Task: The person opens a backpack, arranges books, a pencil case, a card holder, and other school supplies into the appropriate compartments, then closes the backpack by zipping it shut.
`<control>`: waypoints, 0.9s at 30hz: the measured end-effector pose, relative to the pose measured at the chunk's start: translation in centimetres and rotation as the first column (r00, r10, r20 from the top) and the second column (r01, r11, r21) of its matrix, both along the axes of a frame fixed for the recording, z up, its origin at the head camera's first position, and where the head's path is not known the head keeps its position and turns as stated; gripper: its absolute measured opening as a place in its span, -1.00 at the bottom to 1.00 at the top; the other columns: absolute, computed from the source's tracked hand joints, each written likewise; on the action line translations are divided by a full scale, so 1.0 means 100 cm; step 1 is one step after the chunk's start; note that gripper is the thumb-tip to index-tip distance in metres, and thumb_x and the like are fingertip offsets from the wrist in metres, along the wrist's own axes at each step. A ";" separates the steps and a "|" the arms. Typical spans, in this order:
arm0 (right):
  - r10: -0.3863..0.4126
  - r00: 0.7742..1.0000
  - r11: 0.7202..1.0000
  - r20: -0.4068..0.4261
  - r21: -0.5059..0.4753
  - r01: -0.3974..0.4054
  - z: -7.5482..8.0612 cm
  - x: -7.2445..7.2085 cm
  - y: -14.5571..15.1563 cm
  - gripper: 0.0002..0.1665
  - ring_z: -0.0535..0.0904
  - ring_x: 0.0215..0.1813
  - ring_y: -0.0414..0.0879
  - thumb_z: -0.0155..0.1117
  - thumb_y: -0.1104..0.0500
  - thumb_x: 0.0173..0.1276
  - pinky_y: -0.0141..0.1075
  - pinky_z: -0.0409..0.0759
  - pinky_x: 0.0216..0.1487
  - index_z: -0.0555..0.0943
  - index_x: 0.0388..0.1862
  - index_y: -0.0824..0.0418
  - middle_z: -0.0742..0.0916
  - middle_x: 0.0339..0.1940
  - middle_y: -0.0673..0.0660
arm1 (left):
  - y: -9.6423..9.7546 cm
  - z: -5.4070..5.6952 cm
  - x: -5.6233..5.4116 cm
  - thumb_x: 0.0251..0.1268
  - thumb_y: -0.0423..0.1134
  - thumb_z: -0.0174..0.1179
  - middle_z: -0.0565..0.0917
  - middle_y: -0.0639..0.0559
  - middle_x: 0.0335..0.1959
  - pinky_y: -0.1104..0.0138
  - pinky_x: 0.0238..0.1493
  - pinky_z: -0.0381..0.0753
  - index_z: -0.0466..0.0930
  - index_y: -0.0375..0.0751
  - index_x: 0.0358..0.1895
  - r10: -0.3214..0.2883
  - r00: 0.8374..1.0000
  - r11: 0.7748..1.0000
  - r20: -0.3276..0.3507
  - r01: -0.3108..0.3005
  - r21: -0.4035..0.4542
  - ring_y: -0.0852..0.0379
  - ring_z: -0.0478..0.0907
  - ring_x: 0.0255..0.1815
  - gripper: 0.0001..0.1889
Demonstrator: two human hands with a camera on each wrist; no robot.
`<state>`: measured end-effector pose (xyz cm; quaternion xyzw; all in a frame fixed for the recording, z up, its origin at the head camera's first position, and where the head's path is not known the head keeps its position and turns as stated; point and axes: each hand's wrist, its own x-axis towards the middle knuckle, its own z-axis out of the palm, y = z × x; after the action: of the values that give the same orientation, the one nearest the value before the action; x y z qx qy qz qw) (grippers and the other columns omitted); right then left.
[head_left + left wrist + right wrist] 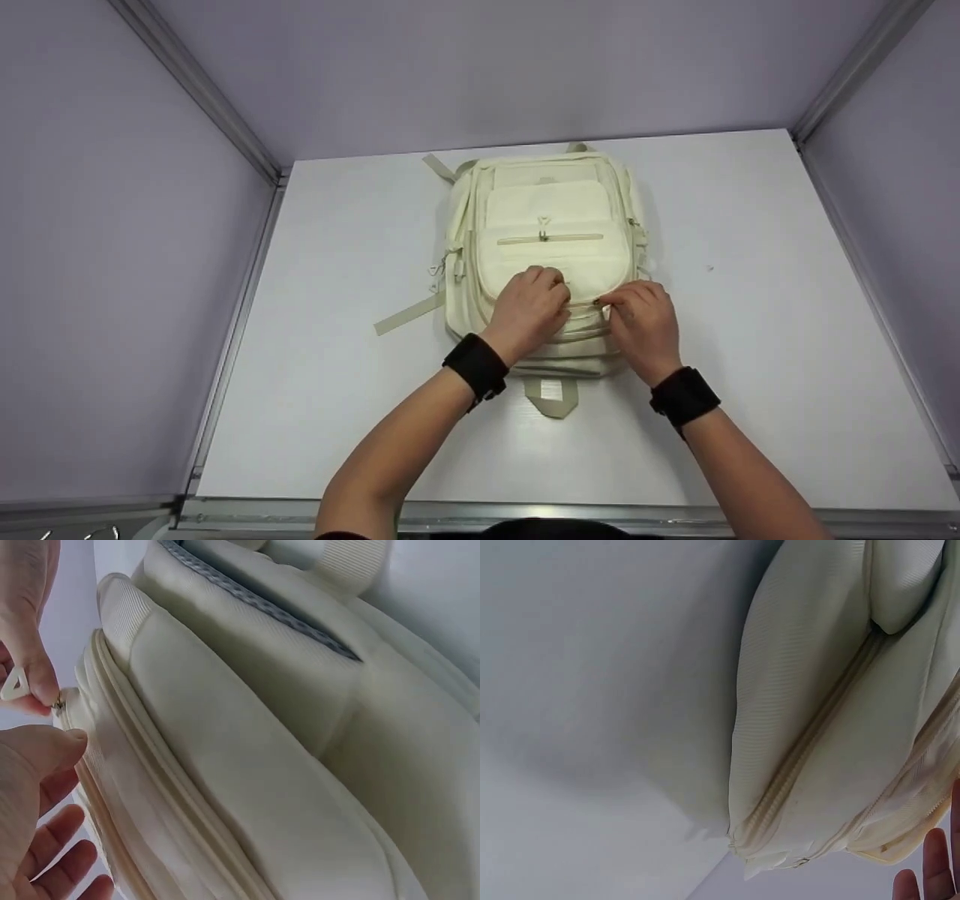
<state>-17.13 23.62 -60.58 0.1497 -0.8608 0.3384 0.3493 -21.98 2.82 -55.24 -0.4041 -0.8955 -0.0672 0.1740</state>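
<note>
A cream backpack (pixel 555 202) lies front side up on the white table, its grab handle (pixel 555 409) toward me. My right hand (pixel 645 322) pinches a zipper slider at the near right curve of the front pocket. A pale triangular pull tab (pixel 15 684) hangs beside those fingers in the left wrist view. Farther left, my left hand (pixel 529 311) grips the pocket's edge, thumb against the zipper seam (pixel 90 772) and fingers bent over the front. Only a few fingertips (pixel 934 862) show in the right wrist view, beside the bag's side.
A loose strap (pixel 409 313) stretches left from the bag, and another strap (pixel 439 166) sticks out at its far left corner. A tiny scrap (pixel 709 268) lies on the white table (pixel 780 360) to the right. Lilac walls (pixel 480 75) enclose the table's back and sides.
</note>
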 end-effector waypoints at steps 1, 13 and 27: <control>-0.003 1.000 1.000 -0.002 0.008 0.003 0.000 0.000 0.000 -0.76 0.63 -0.13 0.13 0.27 0.53 0.24 -0.05 0.50 0.03 0.75 -0.28 0.27 0.77 -0.34 0.15 | 0.004 -0.001 0.000 0.32 -0.17 0.31 0.63 0.05 -0.10 0.22 -0.06 0.61 0.70 -0.03 -0.30 -0.009 1.000 1.000 -0.010 0.009 0.006 0.03 0.58 -0.01 -0.94; -0.006 0.998 0.999 0.058 -0.036 0.008 0.000 0.007 -0.002 -0.82 0.63 -0.08 0.11 0.34 0.49 0.24 -0.08 0.49 0.09 0.74 -0.27 0.26 0.76 -0.29 0.14 | 0.039 -0.006 0.000 0.39 0.11 0.31 0.59 0.09 0.00 0.26 0.04 0.57 0.65 -0.01 -0.30 0.057 0.997 0.993 -0.053 -0.062 -0.103 0.07 0.53 0.08 -0.72; -0.070 0.993 0.994 0.098 -0.074 0.078 -0.004 0.003 0.026 -0.72 0.61 -0.11 0.13 0.40 0.58 0.16 -0.04 0.48 -0.01 0.75 -0.24 0.27 0.77 -0.25 0.15 | 0.043 0.002 0.000 0.41 0.06 0.31 0.58 0.10 0.03 0.24 0.04 0.56 0.73 0.02 -0.27 0.097 0.995 0.978 0.017 -0.092 -0.187 0.07 0.51 0.10 -0.78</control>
<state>-16.86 26.27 -60.96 0.0877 -0.8677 0.3651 0.3257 -22.00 7.15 -55.01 -0.3745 -0.9183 0.0197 0.1269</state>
